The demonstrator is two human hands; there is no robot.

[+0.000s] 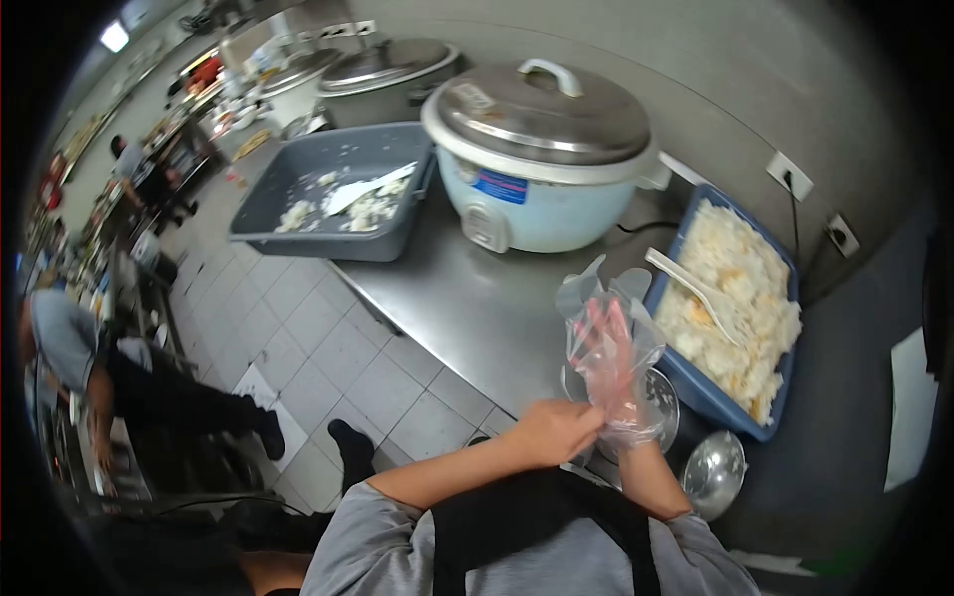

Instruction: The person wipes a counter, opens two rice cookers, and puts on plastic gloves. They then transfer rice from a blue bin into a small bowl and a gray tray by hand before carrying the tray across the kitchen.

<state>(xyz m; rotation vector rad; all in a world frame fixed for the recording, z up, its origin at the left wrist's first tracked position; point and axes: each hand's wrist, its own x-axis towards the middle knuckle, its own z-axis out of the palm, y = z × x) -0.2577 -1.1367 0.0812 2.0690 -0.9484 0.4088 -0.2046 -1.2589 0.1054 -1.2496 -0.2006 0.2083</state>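
A loose clear plastic glove (636,283) covers my right hand (611,363), whose fingers point up inside it and look stretched out. The glove's fingertips stick out beyond my own. At the wrist, my left hand (566,429) pinches the cuff between closed fingers. Just right of the gloved hand, a blue tub (668,350) holds a heap of cooked rice (760,288), with a white paddle (701,295) lying on it. A metal bowl (664,405) is partly hidden behind the glove, and a second metal bowl (715,475) sits nearer me.
On the steel counter (452,308) stands a large lidded rice cooker (542,164). A grey tub (328,243) with rice remnants and a white paddle is left of it. Further back are large lidded pots (388,74). A co-worker (65,338) stands at the left; another person (144,179) is farther away.
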